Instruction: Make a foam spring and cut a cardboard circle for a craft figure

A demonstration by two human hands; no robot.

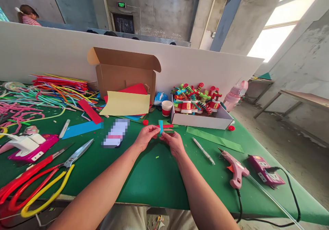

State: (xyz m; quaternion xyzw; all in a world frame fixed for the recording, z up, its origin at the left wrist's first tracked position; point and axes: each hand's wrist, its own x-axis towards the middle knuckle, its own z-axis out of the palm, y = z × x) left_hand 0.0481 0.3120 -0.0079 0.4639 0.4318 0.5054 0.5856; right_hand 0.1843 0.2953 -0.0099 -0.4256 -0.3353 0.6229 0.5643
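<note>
A short blue paper strip (161,127) stands upright between my two hands near the middle of the table. My left hand (146,137) is closed, thumb and finger pinching the strip's left side. The fingers of my right hand (174,142) are pinched together at the strip's lower end. Just behind them lie small red and green paper strips (175,126), partly hidden by the hands and the blue piece. A red round cap (145,122) rests behind my left hand, and a red-and-white paper cup (167,108) stands farther back.
Right: a white pen (203,151), a pink glue gun (235,168) with its cord, a green strip (214,138), a box (203,121) of cup figures. Left: a blurred phone (115,133), scissors (74,156), a power strip (34,149), pipe cleaners (59,89). Behind: yellow paper (125,103), an open carton (123,72).
</note>
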